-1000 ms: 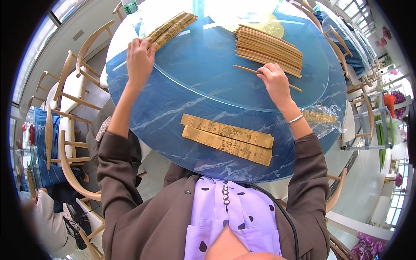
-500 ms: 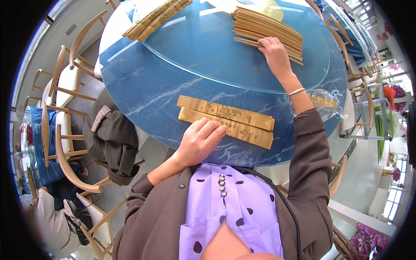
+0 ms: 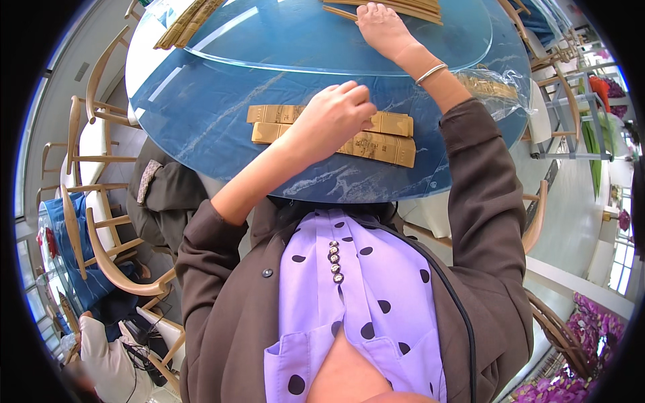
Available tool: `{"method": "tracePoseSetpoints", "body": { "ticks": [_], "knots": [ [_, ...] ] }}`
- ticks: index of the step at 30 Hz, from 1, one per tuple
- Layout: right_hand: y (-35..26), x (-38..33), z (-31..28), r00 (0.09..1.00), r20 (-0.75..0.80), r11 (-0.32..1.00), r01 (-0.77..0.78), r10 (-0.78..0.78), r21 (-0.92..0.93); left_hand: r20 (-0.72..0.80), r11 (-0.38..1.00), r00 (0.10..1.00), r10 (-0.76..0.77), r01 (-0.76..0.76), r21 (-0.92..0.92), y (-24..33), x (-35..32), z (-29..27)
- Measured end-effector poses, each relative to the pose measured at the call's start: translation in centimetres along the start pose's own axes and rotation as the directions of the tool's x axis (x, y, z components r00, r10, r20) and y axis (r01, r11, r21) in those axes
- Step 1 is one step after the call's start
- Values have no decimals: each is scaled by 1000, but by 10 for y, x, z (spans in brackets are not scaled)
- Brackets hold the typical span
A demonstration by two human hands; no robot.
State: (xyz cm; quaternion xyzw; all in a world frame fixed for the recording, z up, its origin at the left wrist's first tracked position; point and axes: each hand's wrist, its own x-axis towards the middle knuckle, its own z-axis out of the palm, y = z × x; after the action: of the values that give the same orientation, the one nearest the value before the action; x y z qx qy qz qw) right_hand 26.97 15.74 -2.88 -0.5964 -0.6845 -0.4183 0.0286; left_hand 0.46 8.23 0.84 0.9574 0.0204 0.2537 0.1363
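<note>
Sleeves: two long, flat tan paper sleeves [image 3: 376,144] with dark printed patterning lie side by side, edges touching, near the front rim of the round blue marbled surface [image 3: 201,121], directly under and beyond the left hand.
Left hand: the left hand [image 3: 332,117] rests on top of the sleeves, knuckles up, fingers curled and pressed together, fingertips down at the far sleeve's upper edge; whether it pinches anything cannot be told.
Left arm: bare forearm runs from a pushed-up brown jacket cuff diagonally up to the hand.
Right hand: the right hand [image 3: 379,27] reaches far across a raised glass turntable [image 3: 282,47], fingers lying loosely together on a stack of tan sticks [image 3: 410,7] just beyond it; its grip is hidden.
Right wrist: a thin silver bangle [image 3: 430,72] circles it, arm nearly straight.
Near right forearm: a clear plastic bag [image 3: 494,87] of more tan pieces lies just outside the elbow.
Far left of left hand: another bundle of sticks [image 3: 185,23].
</note>
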Motion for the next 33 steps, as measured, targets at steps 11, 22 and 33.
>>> {"method": "tracePoseSetpoints", "body": {
  "ticks": [11,22,33],
  "knots": [
    [25,-47,-218,786,180,411,-486,591,771,167,1000,986,1,2,-19,1,25,36],
    [-20,-144,-212,540,809,29,-835,232,549,122,981,993,-7,30,-191,-1,22,37],
    [-14,-133,-208,560,801,-52,-812,210,581,82,904,991,-109,133,-407,-5,18,38]
  ]
}}
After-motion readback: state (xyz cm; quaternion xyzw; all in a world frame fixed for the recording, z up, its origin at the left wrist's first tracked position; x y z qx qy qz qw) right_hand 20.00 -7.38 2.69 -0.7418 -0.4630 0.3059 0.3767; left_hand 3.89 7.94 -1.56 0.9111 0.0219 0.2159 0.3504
